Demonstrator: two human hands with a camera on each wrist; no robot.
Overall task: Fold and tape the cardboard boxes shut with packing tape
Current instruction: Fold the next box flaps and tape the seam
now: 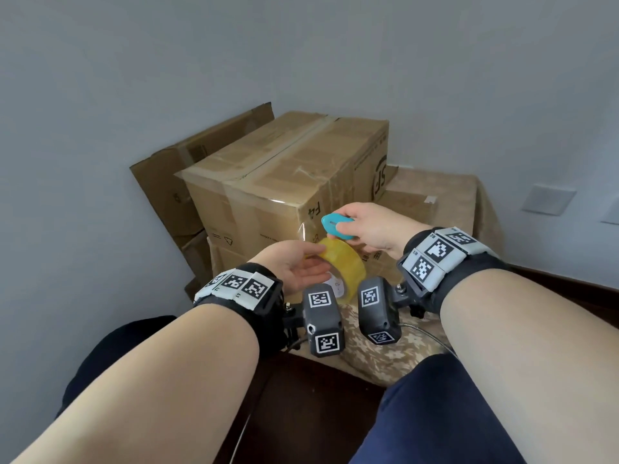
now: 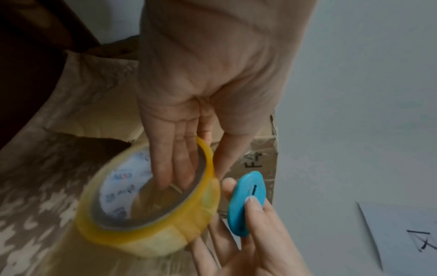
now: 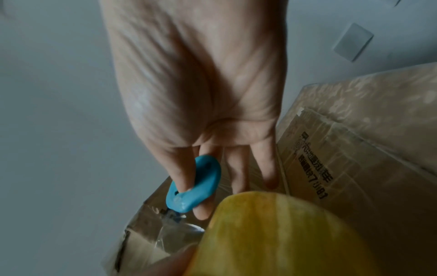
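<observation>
Yellow translucent tape roll (image 1: 345, 262) with a white printed core; turquoise cutter (image 1: 336, 226); brown cardboard box (image 1: 284, 175); beige floral cloth (image 1: 378, 360); pale grey wall (image 1: 134, 78).
</observation>
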